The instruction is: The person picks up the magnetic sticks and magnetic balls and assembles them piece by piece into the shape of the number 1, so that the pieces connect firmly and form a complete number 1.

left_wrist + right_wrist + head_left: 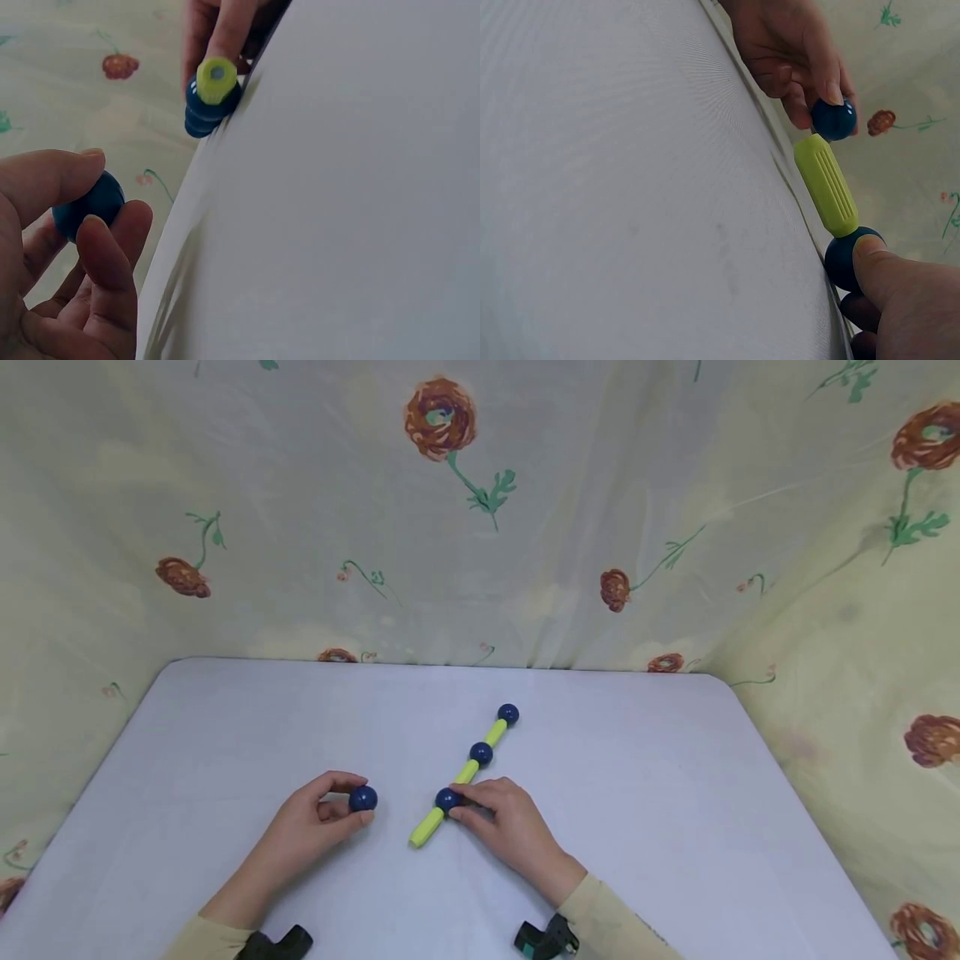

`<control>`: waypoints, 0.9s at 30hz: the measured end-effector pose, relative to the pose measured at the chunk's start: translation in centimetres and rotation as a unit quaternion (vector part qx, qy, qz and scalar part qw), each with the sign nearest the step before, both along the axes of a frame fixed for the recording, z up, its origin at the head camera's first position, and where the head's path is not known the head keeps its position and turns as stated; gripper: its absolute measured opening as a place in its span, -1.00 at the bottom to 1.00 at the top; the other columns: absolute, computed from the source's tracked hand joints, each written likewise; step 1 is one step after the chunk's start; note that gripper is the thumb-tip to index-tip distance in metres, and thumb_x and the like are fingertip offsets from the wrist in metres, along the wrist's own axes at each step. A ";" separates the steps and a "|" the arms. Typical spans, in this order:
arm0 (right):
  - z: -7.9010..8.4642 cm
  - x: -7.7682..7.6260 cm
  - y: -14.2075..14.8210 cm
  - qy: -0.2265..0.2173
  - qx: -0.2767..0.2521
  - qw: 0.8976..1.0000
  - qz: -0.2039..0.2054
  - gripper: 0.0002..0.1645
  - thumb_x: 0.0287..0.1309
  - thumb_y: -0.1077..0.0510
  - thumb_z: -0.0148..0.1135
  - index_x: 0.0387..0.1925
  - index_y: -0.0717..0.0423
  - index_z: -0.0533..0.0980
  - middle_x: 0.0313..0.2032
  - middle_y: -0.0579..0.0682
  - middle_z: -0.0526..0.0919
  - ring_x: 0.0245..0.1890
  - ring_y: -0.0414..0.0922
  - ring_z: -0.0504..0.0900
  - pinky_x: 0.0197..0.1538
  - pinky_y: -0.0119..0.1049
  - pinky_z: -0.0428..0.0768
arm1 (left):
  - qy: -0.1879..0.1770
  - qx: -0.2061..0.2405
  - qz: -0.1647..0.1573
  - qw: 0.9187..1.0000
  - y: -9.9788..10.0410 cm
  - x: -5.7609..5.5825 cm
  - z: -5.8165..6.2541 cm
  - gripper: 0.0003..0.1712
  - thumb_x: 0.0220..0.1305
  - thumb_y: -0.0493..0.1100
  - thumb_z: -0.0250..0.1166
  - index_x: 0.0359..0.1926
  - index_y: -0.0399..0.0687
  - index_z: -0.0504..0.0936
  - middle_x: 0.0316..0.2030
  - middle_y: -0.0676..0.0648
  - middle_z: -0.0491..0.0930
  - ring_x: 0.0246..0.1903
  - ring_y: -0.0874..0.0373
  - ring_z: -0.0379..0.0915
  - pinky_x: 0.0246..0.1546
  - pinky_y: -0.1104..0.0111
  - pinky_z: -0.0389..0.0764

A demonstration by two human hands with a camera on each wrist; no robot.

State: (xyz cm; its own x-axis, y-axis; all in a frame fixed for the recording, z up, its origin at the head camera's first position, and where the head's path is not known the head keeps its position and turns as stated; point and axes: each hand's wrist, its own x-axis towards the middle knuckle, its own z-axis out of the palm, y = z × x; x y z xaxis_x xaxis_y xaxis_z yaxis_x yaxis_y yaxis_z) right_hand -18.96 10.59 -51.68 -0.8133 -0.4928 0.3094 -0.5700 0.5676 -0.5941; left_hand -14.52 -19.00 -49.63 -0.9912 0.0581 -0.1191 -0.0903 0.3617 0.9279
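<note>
My left hand point(318, 814) pinches a loose dark blue ball point(363, 798) between thumb and fingers, left of a jointed chain. That chain alternates yellow-green ridged rods and blue balls, slanting from a bare rod end point(425, 829) near me up to a far ball point(508, 714). A middle ball point(482, 753) sits between two rods. My right hand point(510, 822) pinches the nearest chain ball point(447, 800) with thumb and fingertips. In the right wrist view, the near rod point(826, 186) points toward the loose ball point(834, 118); in the head view a gap separates them.
A white-covered table point(637, 760) with rounded far corners lies under both hands. Behind it and at the sides hangs a pale curtain point(525, 568) printed with brown flowers. Black wrist devices point(551, 935) are strapped at both sleeves.
</note>
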 end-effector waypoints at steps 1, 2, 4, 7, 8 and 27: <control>0.0 0.0 0.0 0.000 0.000 1.000 0.000 -0.59 0.24 -0.11 0.33 0.08 -0.12 0.65 -0.09 -0.30 0.69 -0.15 -0.33 0.54 -0.12 -0.33 0.52 | -0.002 0.006 0.003 1.000 0.1 0.3 -0.1 -0.43 0.10 -0.06 0.53 0.12 -0.03 0.56 0.04 -0.12 0.52 -0.26 0.13 0.63 -0.29 0.35 0.59; 0.0 0.0 0.0 -0.001 0.000 1.000 0.000 -0.59 0.24 -0.11 0.32 0.08 -0.12 0.65 -0.09 -0.30 0.69 -0.15 -0.33 0.54 -0.12 -0.33 0.52 | -0.004 0.011 0.006 1.000 0.3 0.5 -0.1 -0.43 0.09 -0.07 0.53 0.12 -0.03 0.56 0.04 -0.12 0.52 -0.26 0.13 0.63 -0.29 0.35 0.60; -0.1 0.0 0.0 0.000 0.001 1.000 0.000 -0.59 0.24 -0.12 0.32 0.08 -0.11 0.65 -0.09 -0.30 0.69 -0.14 -0.33 0.55 -0.11 -0.33 0.52 | -0.009 0.018 0.011 1.000 0.6 1.0 -0.2 -0.44 0.08 -0.09 0.54 0.10 -0.02 0.56 0.03 -0.12 0.52 -0.27 0.12 0.63 -0.27 0.36 0.59; -0.1 0.0 0.0 0.002 0.000 1.000 -0.001 -0.59 0.24 -0.11 0.33 0.08 -0.11 0.65 -0.09 -0.30 0.69 -0.13 -0.32 0.55 -0.10 -0.32 0.52 | -0.012 0.025 0.018 0.999 1.0 1.5 -0.3 -0.46 0.07 -0.10 0.55 0.07 0.00 0.57 0.01 -0.10 0.54 -0.28 0.12 0.63 -0.27 0.36 0.60; -0.1 0.0 0.0 0.003 0.000 1.000 0.000 -0.59 0.24 -0.11 0.33 0.08 -0.11 0.65 -0.09 -0.30 0.69 -0.13 -0.33 0.55 -0.10 -0.32 0.52 | -0.013 0.025 0.020 0.999 1.1 1.6 -0.4 -0.47 0.06 -0.10 0.55 0.06 0.01 0.57 -0.01 -0.09 0.55 -0.28 0.12 0.63 -0.27 0.36 0.60; 0.0 -0.1 0.0 0.005 -0.010 1.000 0.001 -0.60 0.22 -0.07 0.36 0.07 -0.09 0.66 -0.13 -0.29 0.71 -0.15 -0.32 0.55 -0.12 -0.31 0.52 | 0.023 -0.032 -0.005 0.999 1.7 2.2 -0.8 -0.57 0.01 -0.09 0.58 -0.07 0.10 0.63 -0.24 0.05 0.65 -0.38 0.19 0.60 -0.34 0.37 0.59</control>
State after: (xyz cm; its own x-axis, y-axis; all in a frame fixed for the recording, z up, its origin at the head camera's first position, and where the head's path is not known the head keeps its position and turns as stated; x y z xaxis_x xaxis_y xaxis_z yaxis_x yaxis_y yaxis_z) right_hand -19.03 10.55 -51.72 -0.8086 -0.4891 0.3270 -0.5777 0.5545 -0.5990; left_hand -12.34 -17.29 -50.48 -0.9951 0.0619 -0.0767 -0.0436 0.4212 0.9059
